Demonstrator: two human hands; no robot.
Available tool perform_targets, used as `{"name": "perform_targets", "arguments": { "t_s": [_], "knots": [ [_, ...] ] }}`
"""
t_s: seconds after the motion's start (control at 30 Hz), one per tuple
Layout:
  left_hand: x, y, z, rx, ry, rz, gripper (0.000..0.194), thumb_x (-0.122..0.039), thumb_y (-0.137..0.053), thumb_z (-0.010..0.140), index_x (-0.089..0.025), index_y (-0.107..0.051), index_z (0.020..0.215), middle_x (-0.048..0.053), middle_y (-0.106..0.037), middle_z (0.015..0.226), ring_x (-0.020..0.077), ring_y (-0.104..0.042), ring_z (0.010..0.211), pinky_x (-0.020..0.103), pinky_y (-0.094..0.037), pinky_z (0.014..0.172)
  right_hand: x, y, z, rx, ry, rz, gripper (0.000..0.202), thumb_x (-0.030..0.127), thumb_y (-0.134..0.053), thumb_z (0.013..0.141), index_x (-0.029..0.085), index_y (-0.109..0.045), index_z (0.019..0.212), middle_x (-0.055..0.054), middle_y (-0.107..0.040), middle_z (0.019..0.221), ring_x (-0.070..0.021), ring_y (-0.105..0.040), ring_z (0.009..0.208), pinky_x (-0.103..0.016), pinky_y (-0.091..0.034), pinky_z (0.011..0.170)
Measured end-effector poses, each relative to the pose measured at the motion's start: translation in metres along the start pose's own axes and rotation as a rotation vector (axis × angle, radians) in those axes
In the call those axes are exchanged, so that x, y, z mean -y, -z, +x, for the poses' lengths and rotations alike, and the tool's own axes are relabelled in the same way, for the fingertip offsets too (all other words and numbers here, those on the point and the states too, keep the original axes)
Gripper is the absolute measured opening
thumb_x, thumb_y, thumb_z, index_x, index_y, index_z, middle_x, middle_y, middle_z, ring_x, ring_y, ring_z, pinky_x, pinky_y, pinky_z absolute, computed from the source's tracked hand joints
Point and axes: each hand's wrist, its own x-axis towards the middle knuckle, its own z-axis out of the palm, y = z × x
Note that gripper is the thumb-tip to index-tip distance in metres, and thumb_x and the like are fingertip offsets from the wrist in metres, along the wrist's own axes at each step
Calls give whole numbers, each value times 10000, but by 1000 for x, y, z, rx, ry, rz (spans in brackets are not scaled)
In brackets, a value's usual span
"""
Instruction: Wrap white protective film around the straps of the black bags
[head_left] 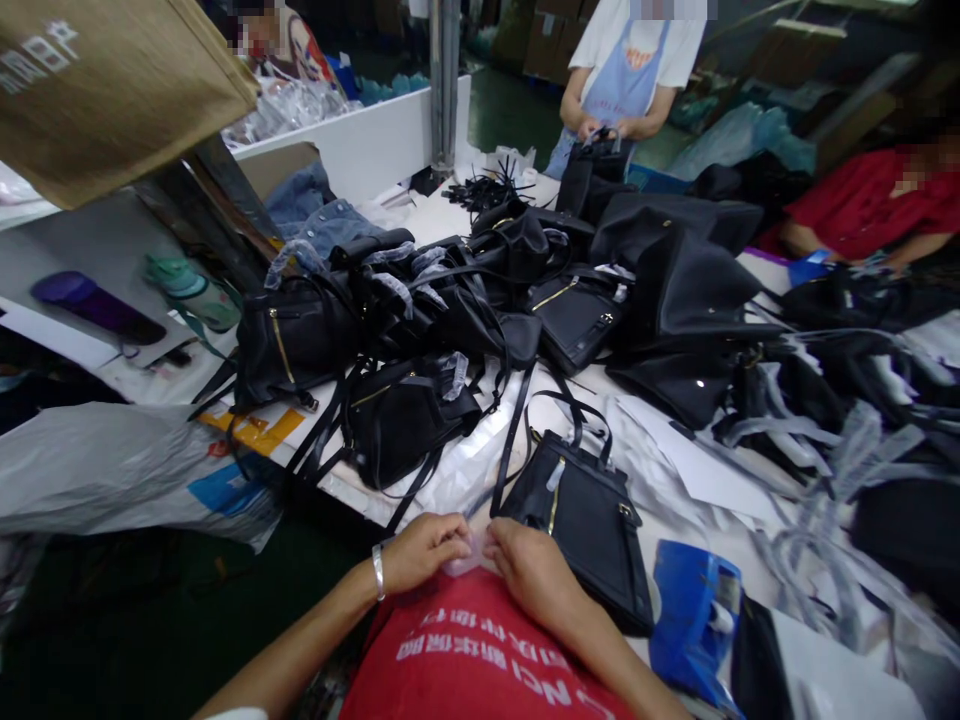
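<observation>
Close in front of the red apron, my left hand [426,552] and my right hand [531,570] face each other with fingers pinched. Between them is a small piece of clear plastic film [478,556], partly hidden by the fingertips. A silver bracelet [378,572] circles the left wrist. Just beyond my right hand lies a black backpack [581,510], its gold zipper and top handles showing. Farther off to the left, another black bag [401,415] rests on its side with plastic wrapped on its handle.
Black bags [660,280] are heaped across the table's far side. A blue tape dispenser [694,620] stands at right, near plastic strips [825,510]. Left shelving holds a purple bottle [97,305]. A co-worker in a blue apron [626,75] handles a bag; another wears red [870,205].
</observation>
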Motion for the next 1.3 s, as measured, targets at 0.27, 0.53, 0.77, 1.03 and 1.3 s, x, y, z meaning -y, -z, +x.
{"name": "perform_targets", "arguments": {
  "t_s": [0.27, 0.53, 0.77, 1.03, 1.3],
  "knots": [
    [4, -9, 21, -96, 89, -478, 255, -265, -700, 677, -158, -568, 867, -12, -599, 762, 119, -547, 682, 227, -396, 623, -14, 6, 29, -85, -53, 46, 312, 372, -373, 946, 194, -554, 764, -17, -642, 705, -139, -589, 657, -222, -317, 590],
    [26, -6, 47, -269, 190, -599, 239, -340, -676, 681, -144, -548, 729, -30, -540, 586, 79, -463, 499, 211, -339, 512, -56, 26, 99, 28, -219, -321, 351, 434, -410, 933, 166, -631, 891, -123, -697, 890, -211, -649, 856, -252, -405, 691],
    [24, 4, 52, -387, 67, -508, 200, -332, -641, 740, -146, -573, 764, -25, -554, 680, 107, -509, 644, 219, -380, 624, -84, 28, 160, 5, -395, -273, 267, 377, -676, 739, 131, -668, 841, -192, -685, 974, -286, -634, 992, -326, -458, 782],
    [13, 13, 50, -456, -16, -306, 106, -258, -562, 805, -157, -592, 813, -11, -578, 731, 129, -536, 707, 228, -399, 671, -91, 45, 159, -60, -419, 125, 218, 375, -548, 806, 164, -546, 751, -85, -694, 681, -206, -683, 672, -285, -503, 593],
    [-1, 19, 48, -494, -97, 12, 151, -290, -511, 849, -190, -624, 859, 14, -636, 835, 163, -577, 815, 262, -405, 773, -76, 92, 87, -573, -83, 992, 287, 451, -613, 818, 219, -451, 867, 37, -652, 609, -141, -631, 542, -256, -512, 589]
  ]
}}
